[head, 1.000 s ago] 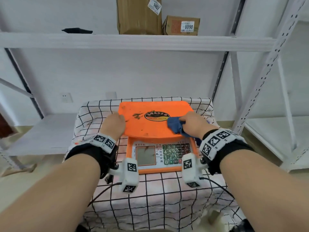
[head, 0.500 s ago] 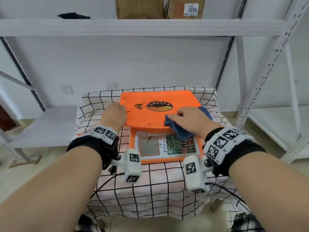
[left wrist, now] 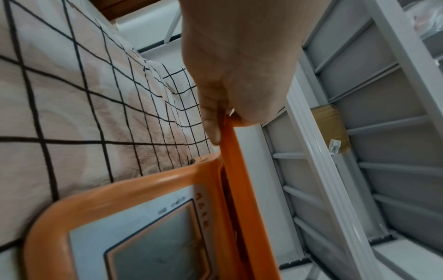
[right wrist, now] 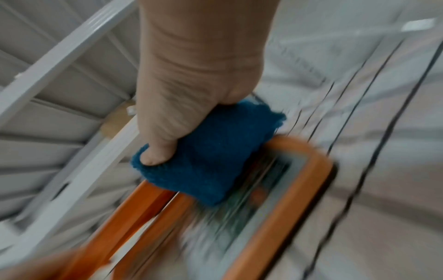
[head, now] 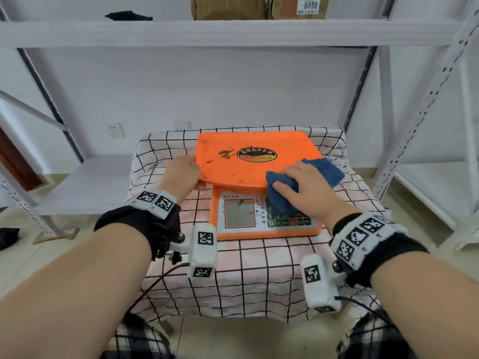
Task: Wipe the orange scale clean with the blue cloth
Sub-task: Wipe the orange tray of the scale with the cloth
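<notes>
The orange scale [head: 254, 164] sits on a checked tablecloth, with dark smears [head: 225, 154] left of the oval label on its platter. My left hand [head: 193, 174] grips the platter's front left corner; the left wrist view shows the thumb and fingers [left wrist: 210, 123] pinching that orange edge [left wrist: 230, 161]. My right hand [head: 290, 182] holds the blue cloth [head: 324, 172] down on the platter's front right edge, and the cloth hangs over the keypad [head: 287, 221]. The blurred right wrist view shows the thumb [right wrist: 155, 155] tucked into the cloth [right wrist: 210, 155].
The small table under the checked cloth [head: 259, 268] stands between white metal racks. A low shelf [head: 85, 182] lies to the left and a rack upright [head: 420, 120] to the right. Cardboard boxes [head: 228, 6] stand on the shelf overhead.
My right hand has drawn the cloth from the platter's middle right towards me, down onto the front edge and keypad. The left hand keeps its hold on the left corner.
</notes>
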`<state>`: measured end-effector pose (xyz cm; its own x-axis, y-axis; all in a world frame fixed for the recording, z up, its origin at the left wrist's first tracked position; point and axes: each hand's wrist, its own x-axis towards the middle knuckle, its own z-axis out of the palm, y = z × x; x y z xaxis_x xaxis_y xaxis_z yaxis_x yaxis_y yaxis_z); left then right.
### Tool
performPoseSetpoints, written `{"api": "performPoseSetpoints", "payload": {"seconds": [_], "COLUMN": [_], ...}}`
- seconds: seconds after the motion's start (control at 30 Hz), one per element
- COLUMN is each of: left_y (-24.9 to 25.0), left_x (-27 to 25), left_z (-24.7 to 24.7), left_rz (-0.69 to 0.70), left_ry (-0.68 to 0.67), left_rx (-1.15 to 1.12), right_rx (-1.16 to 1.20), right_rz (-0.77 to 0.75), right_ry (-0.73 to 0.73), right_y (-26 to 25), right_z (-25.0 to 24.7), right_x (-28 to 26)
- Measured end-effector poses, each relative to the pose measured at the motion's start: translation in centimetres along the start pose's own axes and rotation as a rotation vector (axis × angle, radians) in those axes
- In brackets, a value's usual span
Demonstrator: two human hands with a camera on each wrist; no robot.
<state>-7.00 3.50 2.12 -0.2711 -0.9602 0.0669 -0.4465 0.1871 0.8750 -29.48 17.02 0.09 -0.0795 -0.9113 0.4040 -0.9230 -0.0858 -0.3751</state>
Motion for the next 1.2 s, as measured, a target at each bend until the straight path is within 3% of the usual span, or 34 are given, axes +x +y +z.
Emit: {"api": "performPoseSetpoints", "payload": {"seconds": [0.13,0.2,0.3,0.5,0.6,0.77,0.87,1.03,1.2], "left_y": [-0.2,-0.4,-0.6,-0.5,-0.4,-1.1,-1.1,-0.4,-0.5], "left_x": [-0.3,-0.2,-0.1,-0.1,-0.2,0.0,0.1,-0.2,0.2], "left_z": [0.0,0.0,0.0,0.2,0.2,0.0,-0.1,0.1,0.3], "left_rz": [-0.002,0.007,0.02,0.028,0.025,0.002,0.002,0.032,0.014], "left_ry": [-0.01,-0.006,-0.013,0.001,-0.006,-0.006,0.001,0.026,0.052], "left_rx": [-0.042,-0.061,-0.058,-0.049,-0.045,-0.054,-0.044,-0.034,-0.063], "right_rx": [-0.042,0.053,0.124,0.048,-0.023,0.003,0.094,0.094,0.031], "right_rz": [-0.034,-0.007,-0.066,0.052,0.076,-0.041,0.004,0.233,0.141], "right_ry": [0.05,0.07,-0.008,0.019,-0.028,-0.203,-0.24,-0.106,-0.158], "right_y": [-4.9,-5.6,-2.9,2.3,-1.2,-7.7,-5.5,0.8,-3.3], "right_z": [3.7,3.8,2.2,-2.3,-0.4,3.2,1.1,-3.1,0.1], "right_x": [1.4,1.6,1.0,-0.7,0.6,3.3,3.1,1.3,3.1]}}
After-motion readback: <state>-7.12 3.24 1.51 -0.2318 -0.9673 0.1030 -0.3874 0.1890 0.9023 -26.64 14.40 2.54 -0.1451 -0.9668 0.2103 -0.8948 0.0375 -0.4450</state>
